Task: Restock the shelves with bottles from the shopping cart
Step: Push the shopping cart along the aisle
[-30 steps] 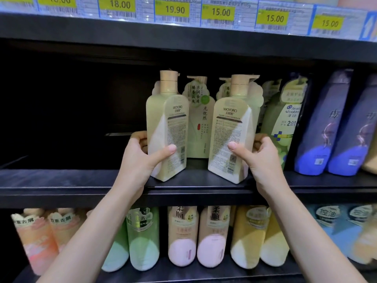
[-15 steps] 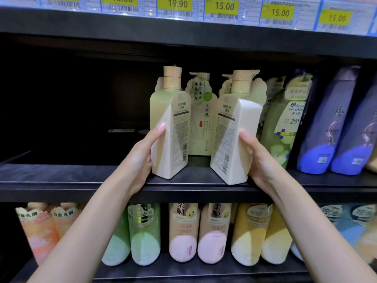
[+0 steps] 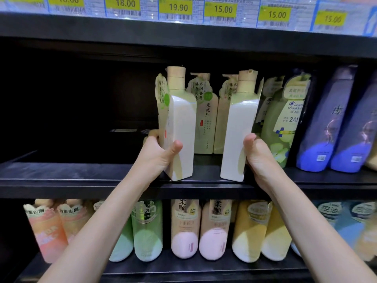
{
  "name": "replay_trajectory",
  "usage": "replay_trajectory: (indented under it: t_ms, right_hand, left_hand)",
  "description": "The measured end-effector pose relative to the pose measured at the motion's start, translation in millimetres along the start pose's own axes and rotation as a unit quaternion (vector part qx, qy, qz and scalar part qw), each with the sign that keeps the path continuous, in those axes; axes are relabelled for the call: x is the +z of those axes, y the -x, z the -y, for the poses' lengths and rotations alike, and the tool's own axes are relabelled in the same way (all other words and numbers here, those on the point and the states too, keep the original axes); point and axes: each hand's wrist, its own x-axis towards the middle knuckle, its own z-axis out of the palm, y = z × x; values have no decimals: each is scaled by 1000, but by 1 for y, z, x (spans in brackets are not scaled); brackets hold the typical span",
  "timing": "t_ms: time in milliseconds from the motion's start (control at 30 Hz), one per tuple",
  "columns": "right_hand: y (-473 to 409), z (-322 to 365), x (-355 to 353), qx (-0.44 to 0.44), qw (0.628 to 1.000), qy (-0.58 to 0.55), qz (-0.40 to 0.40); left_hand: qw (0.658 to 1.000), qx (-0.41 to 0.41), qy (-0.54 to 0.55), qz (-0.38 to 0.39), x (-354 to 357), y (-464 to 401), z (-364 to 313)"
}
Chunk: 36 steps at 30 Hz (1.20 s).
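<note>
Two pale green and white pump bottles stand upright at the front of the black middle shelf. My left hand grips the left bottle low down, thumb on its white side and fingers behind it. My right hand grips the right bottle near its base, thumb on its right edge. Both bottles show their narrow white sides to me. Two more bottles of the same kind stand behind them.
The shelf's left half is dark and bare. Right of my right hand stand a green shampoo bottle and purple-blue bottles. Price tags line the shelf edge above. The lower shelf holds several pink, green and yellow bottles.
Both bottles have turned on the shelf, from showing their back labels to showing their narrow white sides. My hands shifted their grip round them as they turned.
</note>
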Motion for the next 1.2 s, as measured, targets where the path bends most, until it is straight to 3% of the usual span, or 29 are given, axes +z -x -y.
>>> replay_trajectory:
  t_ms: [133, 267, 567, 833, 1067, 1200]
  right_hand:
    - [-3, -4, -1, -3, 1000, -7, 4]
    - [-6, -2, -2, 50, 989, -136, 11]
    - [-3, -7, -14, 31, 977, -209, 31]
    - [-6, -18, -7, -24, 998, -52, -16]
    - [-3, -16, -3, -40, 997, 16, -69]
    - [3, -12, 0, -49, 988, 111, -98]
  left_hand:
    - [1000, 9, -12, 16, -2, 3, 2]
    - [1000, -13, 23, 13, -2, 3, 5]
    - [994, -48, 97, 27, -4, -3, 10]
    - [998, -38, 48, -12, -4, -2, 17]
    - [998, -9, -52, -46, 3, -2, 16]
    - [993, -18, -109, -48, 10, -4, 12]
